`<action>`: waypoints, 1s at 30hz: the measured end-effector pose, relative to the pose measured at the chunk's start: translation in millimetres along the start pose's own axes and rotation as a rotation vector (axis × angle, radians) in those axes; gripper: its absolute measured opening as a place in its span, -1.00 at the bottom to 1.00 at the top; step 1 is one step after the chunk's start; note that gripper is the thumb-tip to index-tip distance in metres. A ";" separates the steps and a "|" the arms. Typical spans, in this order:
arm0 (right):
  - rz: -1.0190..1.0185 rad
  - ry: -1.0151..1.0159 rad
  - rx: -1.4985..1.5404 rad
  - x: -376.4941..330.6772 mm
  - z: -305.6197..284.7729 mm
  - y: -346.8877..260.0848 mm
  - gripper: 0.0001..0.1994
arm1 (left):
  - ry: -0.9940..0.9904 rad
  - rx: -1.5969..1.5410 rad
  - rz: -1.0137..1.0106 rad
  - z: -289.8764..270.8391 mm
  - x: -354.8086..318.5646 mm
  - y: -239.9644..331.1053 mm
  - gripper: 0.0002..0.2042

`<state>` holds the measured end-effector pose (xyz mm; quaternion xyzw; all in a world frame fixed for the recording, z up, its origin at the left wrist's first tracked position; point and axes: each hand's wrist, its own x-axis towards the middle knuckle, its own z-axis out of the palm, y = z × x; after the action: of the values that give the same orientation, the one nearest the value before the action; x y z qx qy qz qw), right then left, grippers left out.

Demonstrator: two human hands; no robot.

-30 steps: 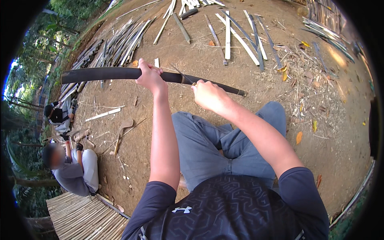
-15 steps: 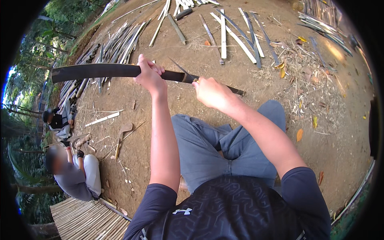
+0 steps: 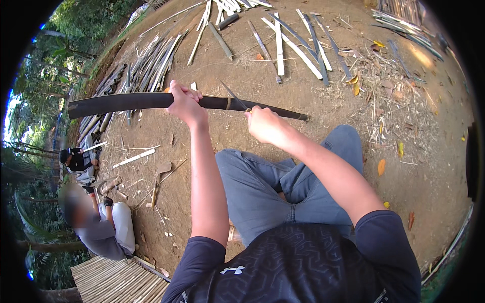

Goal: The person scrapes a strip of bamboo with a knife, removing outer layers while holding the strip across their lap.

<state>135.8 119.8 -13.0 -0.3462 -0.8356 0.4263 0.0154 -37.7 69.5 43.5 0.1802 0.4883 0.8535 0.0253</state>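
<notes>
My left hand (image 3: 186, 104) is wrapped round a long dark split bamboo strip (image 3: 121, 102), palm and fingers closed near its middle. The strip runs across in front of me, its wide end at the far left and its narrower end past my right hand. In my closed right hand (image 3: 269, 125) is a knife; its thin blade (image 3: 232, 93) points up and left, crossing the strip just right of a pale node ring. My right fist hides most of the knife's handle. Whether the edge bites into the strip, I cannot tell.
A hatchet-like tool (image 3: 159, 178) and a pale strip (image 3: 134, 157) lie on the dirt at left. Bamboo pieces (image 3: 156, 58) are piled beyond. More strips (image 3: 279, 45) lie ahead, shavings (image 3: 389, 116) at right. Two people sit at left, the nearer (image 3: 101, 235) by a slatted bamboo platform (image 3: 113, 278).
The wide end of the strip has dropped a little, and both hands sit slightly lower with it. My view has shifted slightly. The farther person at left now shows a pale strip in hand.
</notes>
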 end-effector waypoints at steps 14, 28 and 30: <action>-0.024 -0.028 -0.051 10.6 4.3 5.3 -0.56 | -0.024 0.022 -0.007 -10.6 -1.8 -0.1 -0.68; -0.004 -0.083 -0.058 16.2 4.9 4.9 -0.57 | -0.021 -0.020 -0.037 -31.7 10.4 -6.9 -0.66; -0.027 0.016 -0.021 10.5 17.1 4.2 -0.57 | -0.018 -0.048 -0.038 -26.4 6.3 -7.8 -0.64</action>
<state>124.7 115.7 -29.7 -0.3384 -0.8444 0.4146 0.0242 -53.4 53.2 26.7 0.1776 0.4707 0.8627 0.0503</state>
